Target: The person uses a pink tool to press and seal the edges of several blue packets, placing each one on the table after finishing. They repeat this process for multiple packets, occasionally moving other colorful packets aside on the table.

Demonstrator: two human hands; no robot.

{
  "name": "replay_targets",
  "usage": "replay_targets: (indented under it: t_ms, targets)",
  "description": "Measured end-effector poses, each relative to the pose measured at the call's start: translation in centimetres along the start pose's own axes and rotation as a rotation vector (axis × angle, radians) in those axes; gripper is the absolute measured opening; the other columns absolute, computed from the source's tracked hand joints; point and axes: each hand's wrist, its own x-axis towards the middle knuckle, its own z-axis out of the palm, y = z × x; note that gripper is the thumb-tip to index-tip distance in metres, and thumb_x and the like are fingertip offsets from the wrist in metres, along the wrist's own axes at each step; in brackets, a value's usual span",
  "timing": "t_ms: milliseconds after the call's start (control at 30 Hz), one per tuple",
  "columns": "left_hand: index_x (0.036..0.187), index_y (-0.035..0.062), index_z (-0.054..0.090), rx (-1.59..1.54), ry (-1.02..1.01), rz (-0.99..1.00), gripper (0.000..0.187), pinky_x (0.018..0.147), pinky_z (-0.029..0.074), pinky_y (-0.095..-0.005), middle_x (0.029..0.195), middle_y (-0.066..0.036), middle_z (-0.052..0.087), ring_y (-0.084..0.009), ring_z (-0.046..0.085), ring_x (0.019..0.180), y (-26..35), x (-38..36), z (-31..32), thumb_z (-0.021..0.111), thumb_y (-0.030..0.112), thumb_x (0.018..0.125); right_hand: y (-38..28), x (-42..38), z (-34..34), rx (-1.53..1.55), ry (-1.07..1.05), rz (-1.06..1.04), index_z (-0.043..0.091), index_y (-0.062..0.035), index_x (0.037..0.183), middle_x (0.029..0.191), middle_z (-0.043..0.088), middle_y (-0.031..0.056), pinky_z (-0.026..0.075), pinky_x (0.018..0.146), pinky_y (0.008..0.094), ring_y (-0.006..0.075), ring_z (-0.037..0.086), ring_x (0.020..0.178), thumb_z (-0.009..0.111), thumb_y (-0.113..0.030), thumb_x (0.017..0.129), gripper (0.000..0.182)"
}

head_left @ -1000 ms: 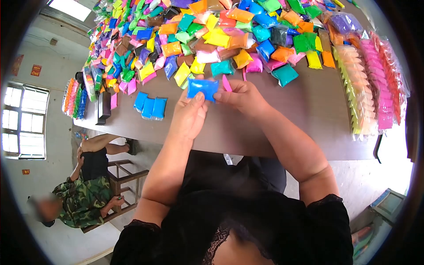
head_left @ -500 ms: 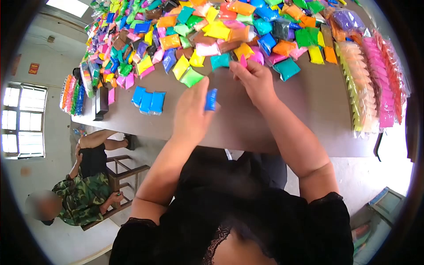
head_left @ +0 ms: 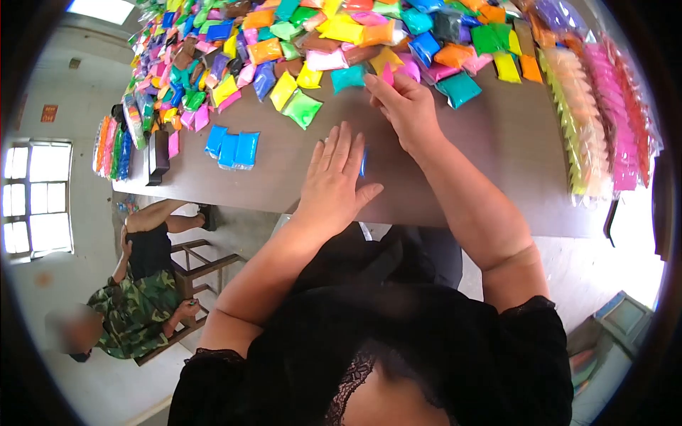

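Note:
My left hand (head_left: pixel 331 181) lies flat, palm down, with its fingers stretched out. Under it is a small blue packet (head_left: pixel 364 163), mostly hidden, with one edge showing beside the index finger. My right hand (head_left: pixel 408 110) is closed in a pinch near the front of the pile. A small pointed pink piece (head_left: pixel 387 74) shows between its thumb and index finger; its kind cannot be made out. Left of my left hand, a few blue packets (head_left: pixel 233 148) lie side by side on the brown table (head_left: pixel 455 192). A light green packet (head_left: pixel 302 108) lies just beyond my left fingertips.
A big pile of colourful packets (head_left: pixel 341 28) covers the table's far side. Long clear bags of stacked packets (head_left: pixel 582 128) stand at the right, with more strips (head_left: pixel 114 149) at the left by a black box (head_left: pixel 158 157). A person in camouflage (head_left: pixel 135 319) sits at the left.
My left hand has turned from holding the blue packet upright on its edge side to lying flat over it on the table. My right hand keeps its pinch. The view has shifted slightly.

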Motion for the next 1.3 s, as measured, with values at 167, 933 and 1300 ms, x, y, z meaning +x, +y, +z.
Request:
replay_targets:
  t_ms: [167, 933, 1300]
  targets:
    - [0.141, 0.0007, 0.042, 0.090, 0.084, 0.093, 0.066, 0.115, 0.028, -0.0504, 0.151, -0.023, 0.033, -0.0382, 0.031, 0.141, -0.8, -0.6, 0.3, 0.066, 0.032, 0.088, -0.4, 0.0, 0.3, 0.069, -0.004, -0.014, 0.067, -0.0071, 0.086, 0.072, 0.061, -0.0015, 0.030, 0.048, 0.0189, 0.0023, 0.045, 0.056, 0.073, -0.025, 0.090, 0.020]
    - [0.135, 0.0013, 0.051, 0.121, 0.096, -0.079, 0.043, 0.116, 0.026, -0.0506, 0.147, -0.017, 0.044, -0.0363, 0.039, 0.138, -10.8, -3.7, -1.7, 0.053, 0.021, 0.097, -1.2, -0.3, 0.0, -0.055, -0.078, 0.053, 0.068, -0.0061, 0.083, 0.069, 0.058, -0.0036, 0.029, 0.049, 0.0202, 0.0021, 0.043, 0.057, 0.072, -0.029, 0.091, 0.024]
    - [0.144, 0.0119, 0.047, 0.132, 0.304, -0.400, 0.049, 0.116, 0.019, -0.0542, 0.154, -0.018, 0.035, -0.0361, 0.030, 0.143, -20.6, -5.4, -2.3, 0.042, 0.039, 0.102, -1.2, -0.7, 0.3, -0.065, -0.095, 0.052, 0.067, -0.0067, 0.082, 0.070, 0.058, -0.0039, 0.029, 0.050, 0.0195, 0.0015, 0.042, 0.057, 0.073, -0.028, 0.090, 0.024]
